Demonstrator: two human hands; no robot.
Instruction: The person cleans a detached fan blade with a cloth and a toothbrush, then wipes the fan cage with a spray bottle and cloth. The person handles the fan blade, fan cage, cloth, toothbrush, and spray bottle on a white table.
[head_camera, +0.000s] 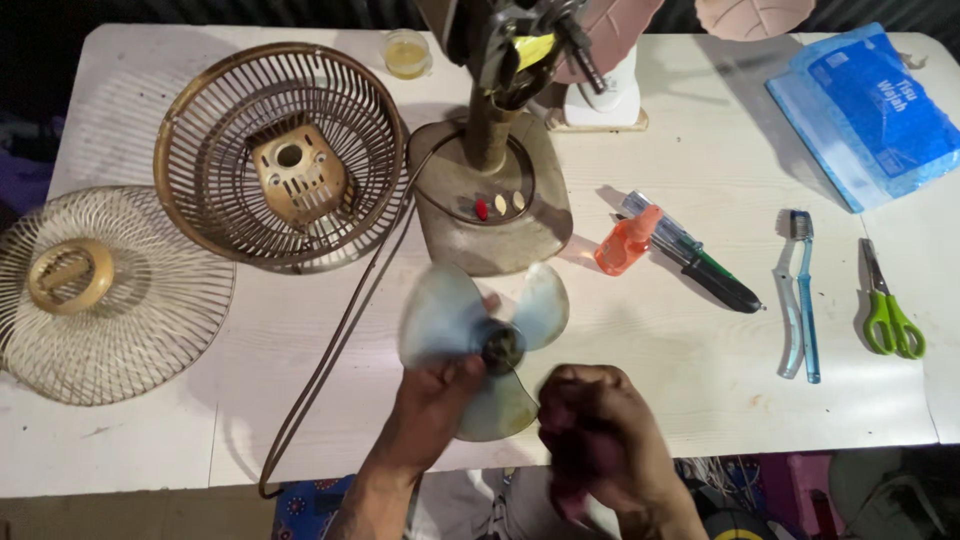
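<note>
- Over the table's near edge, my left hand (432, 392) grips the fan blade (487, 345) at its hub (blurred).
- My right hand (592, 432) is a closed fist, blurred; I cannot tell if it holds something.

Motion blur smears the fan blade (483, 345) and right hand (600, 440), whose grasp is unreadable; the left hand (440, 385) covers part of the blade, and the top edge crops the fan motor (520, 40) and pink leaf-shaped plates (752, 15).
</note>
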